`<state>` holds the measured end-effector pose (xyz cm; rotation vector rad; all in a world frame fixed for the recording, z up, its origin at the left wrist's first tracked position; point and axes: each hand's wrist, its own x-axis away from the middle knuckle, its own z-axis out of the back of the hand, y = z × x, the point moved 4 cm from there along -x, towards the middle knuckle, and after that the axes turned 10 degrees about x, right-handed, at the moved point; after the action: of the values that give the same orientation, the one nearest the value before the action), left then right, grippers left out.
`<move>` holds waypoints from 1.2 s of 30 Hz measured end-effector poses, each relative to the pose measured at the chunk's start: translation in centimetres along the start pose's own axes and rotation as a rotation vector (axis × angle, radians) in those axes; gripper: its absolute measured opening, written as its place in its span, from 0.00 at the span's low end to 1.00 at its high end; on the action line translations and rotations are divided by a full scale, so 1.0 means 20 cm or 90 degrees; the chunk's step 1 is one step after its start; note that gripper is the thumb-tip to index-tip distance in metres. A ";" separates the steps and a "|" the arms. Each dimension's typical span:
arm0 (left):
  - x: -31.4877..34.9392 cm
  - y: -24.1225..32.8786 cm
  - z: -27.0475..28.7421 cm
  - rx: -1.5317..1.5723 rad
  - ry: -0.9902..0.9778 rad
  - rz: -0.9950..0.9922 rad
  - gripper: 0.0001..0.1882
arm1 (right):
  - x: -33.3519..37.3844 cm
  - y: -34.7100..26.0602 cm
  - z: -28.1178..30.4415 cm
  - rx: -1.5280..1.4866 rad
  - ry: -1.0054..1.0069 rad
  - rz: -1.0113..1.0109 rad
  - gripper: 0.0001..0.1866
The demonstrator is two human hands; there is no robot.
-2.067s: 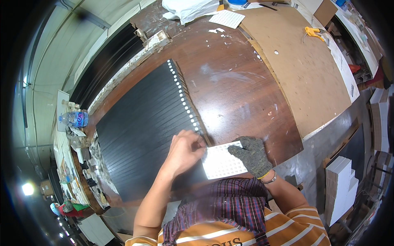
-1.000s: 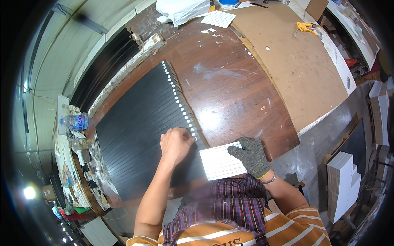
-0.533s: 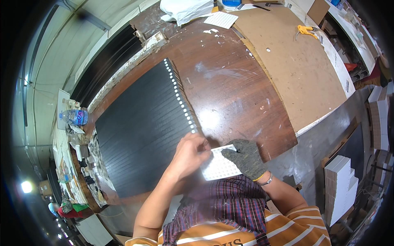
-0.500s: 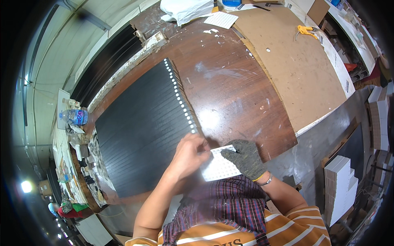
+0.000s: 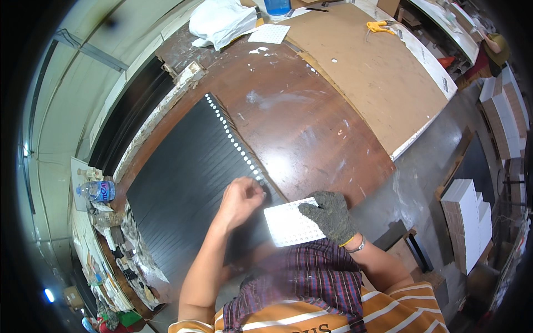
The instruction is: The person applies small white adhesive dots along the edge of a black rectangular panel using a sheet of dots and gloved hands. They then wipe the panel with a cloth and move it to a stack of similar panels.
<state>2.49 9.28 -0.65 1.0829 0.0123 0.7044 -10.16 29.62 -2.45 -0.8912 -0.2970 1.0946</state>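
Observation:
Several long black slats lie side by side on the brown table, with a row of white round stickers along their right-hand ends. My bare left hand is over these ends, at the near end of the sticker row. Its thumb and fingers are pinched together; whatever is between them is too small to make out. A white sheet of round stickers is in my right hand, which wears a dark grey knit glove. The thumb lies on top of the sheet, just above my lap.
Brown cardboard covers the table's far right, with a yellow air gun on it. Another sticker sheet and a white bag lie at the back. A plastic bottle is at left. White panels are stacked at right.
My left hand has moved left, away from the sticker sheet, to the slat ends at the sticker row. The sheet stays in my right hand, now more fully in sight. The view has turned slightly.

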 end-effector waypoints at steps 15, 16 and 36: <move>-0.11 -0.03 0.00 -0.165 0.001 -0.100 0.07 | 0.24 -0.16 -0.08 -0.039 0.025 -0.254 0.13; -0.08 -0.02 0.01 -0.135 0.002 -0.098 0.07 | 0.24 -0.17 -0.08 -0.013 0.035 -0.225 0.13; 0.23 0.03 -0.04 0.053 -0.150 -0.197 0.04 | 0.16 -0.28 -0.19 -0.016 0.036 -0.199 0.11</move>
<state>5.53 12.45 0.84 1.2072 0.0065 0.2987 -2.73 29.53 -1.29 -0.8626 -0.3894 0.7767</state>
